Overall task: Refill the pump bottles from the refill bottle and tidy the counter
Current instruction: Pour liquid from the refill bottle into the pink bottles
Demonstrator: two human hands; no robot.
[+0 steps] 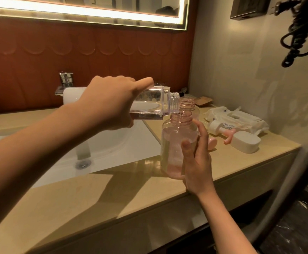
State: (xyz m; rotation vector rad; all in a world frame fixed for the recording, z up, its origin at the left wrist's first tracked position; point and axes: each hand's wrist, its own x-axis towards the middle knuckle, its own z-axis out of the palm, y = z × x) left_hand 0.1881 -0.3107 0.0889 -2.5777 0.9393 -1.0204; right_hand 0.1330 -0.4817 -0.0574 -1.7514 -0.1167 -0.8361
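Nearest the table (94,198) edge, the right grip (195,162) clasps the near pump bottle (177,143), which is upright, uncapped and holds a shallow pink pool. Just above its neck the left grip (109,105) grasps the refill bottle (155,99), tipped level with a thin layer of liquid inside: pouring is in hand. The next move calls for watching the fill, then righting the refill bottle. Behind the near pump bottle stands a second pump bottle (187,104), open, contents unclear; to its right lie pump heads (221,129).

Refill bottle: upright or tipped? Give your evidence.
Tipped. The left hand holds the refill bottle almost level, its uncapped neck above the pink bottle mouth.
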